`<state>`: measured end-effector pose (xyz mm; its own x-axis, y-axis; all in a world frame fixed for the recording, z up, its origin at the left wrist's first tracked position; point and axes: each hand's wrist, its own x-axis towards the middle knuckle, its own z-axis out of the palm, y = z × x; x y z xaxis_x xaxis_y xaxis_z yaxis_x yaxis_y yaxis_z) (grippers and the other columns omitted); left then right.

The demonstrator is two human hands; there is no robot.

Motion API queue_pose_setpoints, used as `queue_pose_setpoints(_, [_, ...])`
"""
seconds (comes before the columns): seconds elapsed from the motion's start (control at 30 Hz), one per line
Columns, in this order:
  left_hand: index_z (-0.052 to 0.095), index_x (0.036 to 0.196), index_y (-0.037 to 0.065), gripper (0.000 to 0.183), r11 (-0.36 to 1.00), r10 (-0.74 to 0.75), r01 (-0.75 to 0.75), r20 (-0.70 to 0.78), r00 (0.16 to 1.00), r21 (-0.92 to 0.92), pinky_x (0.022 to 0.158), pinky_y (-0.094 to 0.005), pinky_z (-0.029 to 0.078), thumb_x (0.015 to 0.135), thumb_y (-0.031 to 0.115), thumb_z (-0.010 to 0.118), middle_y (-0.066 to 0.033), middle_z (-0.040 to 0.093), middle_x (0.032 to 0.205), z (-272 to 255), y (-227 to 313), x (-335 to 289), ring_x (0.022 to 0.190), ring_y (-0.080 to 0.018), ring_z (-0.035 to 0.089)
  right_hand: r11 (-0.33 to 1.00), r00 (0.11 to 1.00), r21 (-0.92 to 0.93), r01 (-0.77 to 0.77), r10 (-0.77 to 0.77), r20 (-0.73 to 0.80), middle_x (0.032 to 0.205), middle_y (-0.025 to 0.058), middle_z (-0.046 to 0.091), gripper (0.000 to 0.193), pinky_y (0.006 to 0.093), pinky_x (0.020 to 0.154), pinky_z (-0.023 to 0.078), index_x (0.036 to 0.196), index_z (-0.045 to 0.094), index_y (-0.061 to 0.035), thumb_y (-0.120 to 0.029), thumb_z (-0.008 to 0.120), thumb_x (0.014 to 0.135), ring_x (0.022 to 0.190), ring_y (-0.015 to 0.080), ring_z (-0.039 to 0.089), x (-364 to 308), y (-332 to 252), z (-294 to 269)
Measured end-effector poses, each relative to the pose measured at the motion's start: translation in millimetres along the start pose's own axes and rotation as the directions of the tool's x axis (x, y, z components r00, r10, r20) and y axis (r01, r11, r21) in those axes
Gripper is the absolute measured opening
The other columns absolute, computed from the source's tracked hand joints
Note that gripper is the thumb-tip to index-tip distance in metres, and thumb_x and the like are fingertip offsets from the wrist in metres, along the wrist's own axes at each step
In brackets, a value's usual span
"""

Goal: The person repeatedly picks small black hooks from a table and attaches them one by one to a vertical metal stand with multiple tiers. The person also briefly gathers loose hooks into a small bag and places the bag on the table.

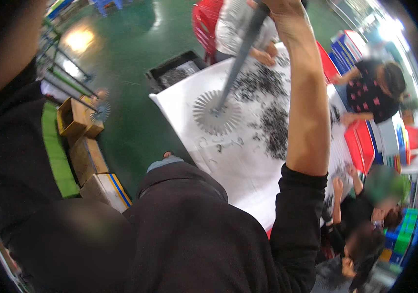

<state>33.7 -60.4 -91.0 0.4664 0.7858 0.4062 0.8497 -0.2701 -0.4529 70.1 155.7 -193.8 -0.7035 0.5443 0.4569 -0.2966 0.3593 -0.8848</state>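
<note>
Black-sleeved, my right hand [279, 7] is gripping a grey rod [240, 53] whose toothed disc [217, 113] is resting on the white table [179, 105]; dark small parts [272, 124] beside the disc are lying unsorted; left hand unseen.

A toothed disc [217, 112] lies on the table [248, 166], cardboard boxes [84, 146] left.
</note>
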Motion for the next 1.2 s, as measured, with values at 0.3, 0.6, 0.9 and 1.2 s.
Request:
queue_pose_setpoints(0.3, [0.056,0.124,0.003,0.043,0.996,0.043,-0.04,0.038,0.998,-0.078,0.098,-0.0357,0.043,0.08,0.003,0.06,-0.0163,0.053,0.129,-34,-52,-35,0.117,-0.0259,0.053,0.956,0.984,0.276,0.1,-0.137,0.117,0.055,0.0056,0.058,0.031,0.0239,0.048,0.046,0.083,0.064,0.0007,-0.03,0.066,0.085,0.046,0.012,0.055,56,-66,143])
queue_pose_setpoints(0.6, [0.055,0.126,0.005,0.044,0.913,-0.393,0.381,-0.066,0.917,-0.143,0.101,-0.0363,0.041,0.082,0.006,0.061,-0.0162,0.052,0.131,-105,-180,-216,0.12,-0.0256,0.051,0.861,0.909,0.494,-0.121,-0.104,0.404,0.045,-0.0023,0.046,0.027,0.0236,0.036,0.032,0.066,0.061,-0.0057,-0.025,0.07,0.084,0.037,0.0076,0.043,51,5,409])
queue_pose_setpoints(0.9, [0.034,0.141,0.004,0.058,0.009,-0.998,0.79,0.045,0.046,-0.614,0.095,-0.0325,0.041,0.094,0.031,0.055,-0.0101,0.055,0.126,-61,-207,-458,0.116,-0.0159,0.049,0.831,0.751,0.391,-0.395,0.047,0.658,0.061,-0.0005,0.056,0.018,0.0238,0.043,0.037,0.076,0.059,-0.0043,-0.018,0.069,0.083,0.049,0.008,0.049,-37,140,589])
queue_pose_setpoints(1.2, [0.051,0.11,-0.001,0.042,0.048,-0.987,0.899,-0.161,-0.025,-0.435,0.065,-0.031,0.049,0.09,0.034,0.06,-0.0075,0.064,0.089,-98,-249,-517,0.074,-0.0161,0.062,0.976,0.752,0.141,-0.167,0.034,0.659,0.069,0.0119,0.063,0.034,0.0324,0.064,0.045,0.088,0.063,0.0026,-0.03,0.068,0.083,0.064,0.0182,0.057,-26,104,681])
